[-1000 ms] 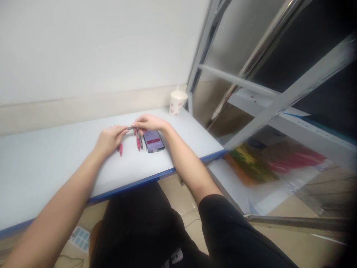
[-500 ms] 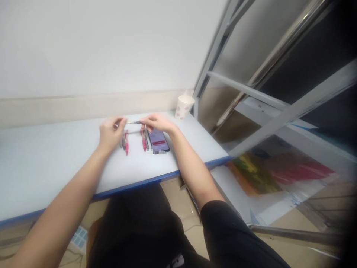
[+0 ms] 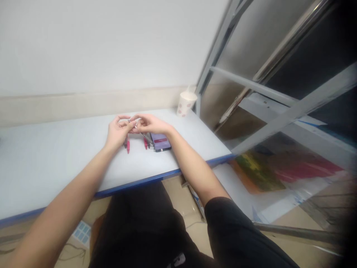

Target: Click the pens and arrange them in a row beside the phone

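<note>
Both hands meet above the table, their fingertips almost touching. Fingers curled in a pinch, my left hand (image 3: 118, 130) grips the upper end of a slim dark-grey pen (image 3: 148, 139). My right hand (image 3: 150, 124) is closed round the same pen, whose barrel slants down to the right below the fingers. Small silvery bits show between the fingertips, too blurred to tell apart. Under my left hand lies a pink pen (image 3: 128, 145) beside a darker one. Another pink pen (image 3: 145, 143) lies below my right hand, partly covered. A phone (image 3: 161, 141) with a lit purple screen rests beside it.
A white paper cup (image 3: 186, 104) with pinkish spots stands at the table's back right corner. The white table (image 3: 69, 156) has a blue front edge. On the right rises a grey metal frame (image 3: 253, 87), with plastic-wrapped items (image 3: 259, 173) on a low shelf.
My hands have come closer together. The pen, level between them before, now slants down to the right beneath my right hand. The view has shifted slightly.
</note>
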The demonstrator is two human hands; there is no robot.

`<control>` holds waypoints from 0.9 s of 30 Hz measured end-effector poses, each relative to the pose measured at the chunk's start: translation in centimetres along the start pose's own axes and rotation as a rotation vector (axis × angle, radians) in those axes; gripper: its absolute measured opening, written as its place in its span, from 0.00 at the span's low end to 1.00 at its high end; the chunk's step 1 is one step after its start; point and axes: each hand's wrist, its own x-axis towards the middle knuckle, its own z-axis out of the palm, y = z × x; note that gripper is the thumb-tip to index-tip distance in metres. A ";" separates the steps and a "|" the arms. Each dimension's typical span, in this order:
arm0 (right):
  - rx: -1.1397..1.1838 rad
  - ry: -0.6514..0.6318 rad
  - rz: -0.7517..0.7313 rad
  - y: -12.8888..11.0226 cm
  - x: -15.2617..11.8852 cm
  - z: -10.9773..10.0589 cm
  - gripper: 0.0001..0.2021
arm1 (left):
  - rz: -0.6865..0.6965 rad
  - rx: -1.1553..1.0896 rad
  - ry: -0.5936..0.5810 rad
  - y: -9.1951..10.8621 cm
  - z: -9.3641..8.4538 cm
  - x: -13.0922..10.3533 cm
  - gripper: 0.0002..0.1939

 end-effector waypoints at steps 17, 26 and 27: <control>-0.022 0.447 0.036 2.2 1.0 -0.2 0.14 | 0.033 1.146 -0.085 -1.3 -2.9 0.6 0.21; 0.015 0.497 -0.069 3.4 1.3 -1.6 0.14 | 0.019 1.223 -0.301 0.3 -1.5 -0.3 0.20; 0.029 0.520 -0.079 3.6 1.1 -2.4 0.15 | 0.020 1.204 -0.346 0.5 -1.3 -0.4 0.20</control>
